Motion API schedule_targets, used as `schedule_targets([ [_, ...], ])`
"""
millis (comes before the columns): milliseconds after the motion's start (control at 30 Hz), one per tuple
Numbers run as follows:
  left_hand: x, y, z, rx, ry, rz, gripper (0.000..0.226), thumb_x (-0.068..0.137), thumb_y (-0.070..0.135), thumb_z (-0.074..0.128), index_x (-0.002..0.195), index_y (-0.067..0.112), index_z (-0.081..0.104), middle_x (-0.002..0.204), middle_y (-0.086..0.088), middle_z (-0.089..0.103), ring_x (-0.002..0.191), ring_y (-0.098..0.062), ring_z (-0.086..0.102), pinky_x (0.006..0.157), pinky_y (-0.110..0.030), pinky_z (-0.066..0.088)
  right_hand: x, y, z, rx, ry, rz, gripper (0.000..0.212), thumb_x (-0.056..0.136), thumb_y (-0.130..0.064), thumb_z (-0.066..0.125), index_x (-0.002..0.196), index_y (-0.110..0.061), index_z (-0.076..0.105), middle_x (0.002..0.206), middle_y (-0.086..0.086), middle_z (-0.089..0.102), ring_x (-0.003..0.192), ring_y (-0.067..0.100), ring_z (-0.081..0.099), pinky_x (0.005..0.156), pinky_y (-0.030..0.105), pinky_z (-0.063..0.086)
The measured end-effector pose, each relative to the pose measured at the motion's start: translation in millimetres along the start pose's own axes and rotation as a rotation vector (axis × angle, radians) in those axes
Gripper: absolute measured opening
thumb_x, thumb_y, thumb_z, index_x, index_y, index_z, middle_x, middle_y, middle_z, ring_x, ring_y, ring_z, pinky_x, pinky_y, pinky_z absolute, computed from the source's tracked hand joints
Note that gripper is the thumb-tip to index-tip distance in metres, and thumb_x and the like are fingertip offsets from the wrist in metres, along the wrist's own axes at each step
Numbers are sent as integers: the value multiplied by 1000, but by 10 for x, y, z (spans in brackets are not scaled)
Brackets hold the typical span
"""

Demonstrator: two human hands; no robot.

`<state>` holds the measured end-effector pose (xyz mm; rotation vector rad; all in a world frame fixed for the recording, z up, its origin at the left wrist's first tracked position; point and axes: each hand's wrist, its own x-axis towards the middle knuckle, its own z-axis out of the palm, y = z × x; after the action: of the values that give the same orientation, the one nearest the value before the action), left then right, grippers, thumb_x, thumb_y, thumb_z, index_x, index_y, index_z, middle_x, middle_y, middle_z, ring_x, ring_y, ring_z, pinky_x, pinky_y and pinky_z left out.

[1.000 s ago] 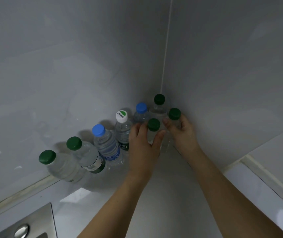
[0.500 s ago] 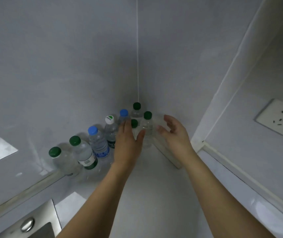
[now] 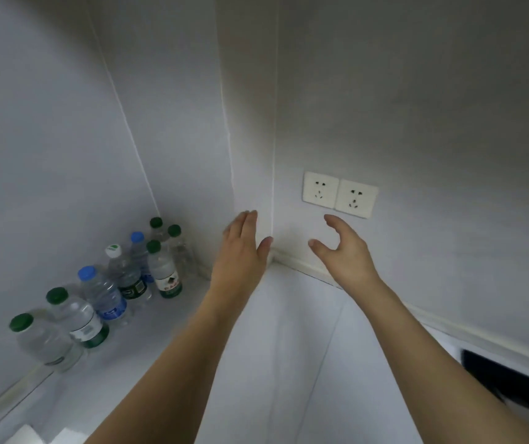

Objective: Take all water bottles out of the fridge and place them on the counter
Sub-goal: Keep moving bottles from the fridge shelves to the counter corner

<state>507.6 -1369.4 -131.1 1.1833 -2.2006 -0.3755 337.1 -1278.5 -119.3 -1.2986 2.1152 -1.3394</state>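
Several clear water bottles stand in a row on the white counter point(image 3: 282, 347) along the left wall. The nearest bottle point(image 3: 43, 342) has a green cap, then another green-capped one point(image 3: 77, 318), a blue-capped one point(image 3: 104, 294) and a white-capped one point(image 3: 127, 274). A green-capped bottle with a red and green label point(image 3: 163, 270) stands in front of the corner cluster. My left hand point(image 3: 240, 254) is open and empty, to the right of the bottles. My right hand point(image 3: 344, 248) is open and empty further right. The fridge is not in view.
Two white wall sockets point(image 3: 340, 193) sit on the right wall just above my right hand. A wall corner point(image 3: 272, 238) juts out between my hands. A dark object point(image 3: 513, 382) lies at the right edge of the counter.
Both hands let go of the green-capped bottles in the corner and pulled back to the right. The view swung right, so the bottles now sit at the left.
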Motion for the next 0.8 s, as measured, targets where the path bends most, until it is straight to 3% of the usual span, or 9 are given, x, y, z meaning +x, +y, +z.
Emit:
schedule_targets([
  [333,-220,1716,730,-111,-181,358,56,102,33,49,151,10,35,157,-7,33,145,-22,26,117,-29,20,-884,560,-1716,-148,276,159,61,92,-27,63,147,-21,37,151,-5,39,139,12,34,104,18,25],
  [800,-1365,3959,1498,-232,-458,878,55,104,34,44,152,13,31,161,-6,25,147,-24,21,120,-36,22,-2635,1106,-3489,-377,691,424,61,91,-24,64,146,-16,38,150,-1,40,138,15,35,102,19,23],
])
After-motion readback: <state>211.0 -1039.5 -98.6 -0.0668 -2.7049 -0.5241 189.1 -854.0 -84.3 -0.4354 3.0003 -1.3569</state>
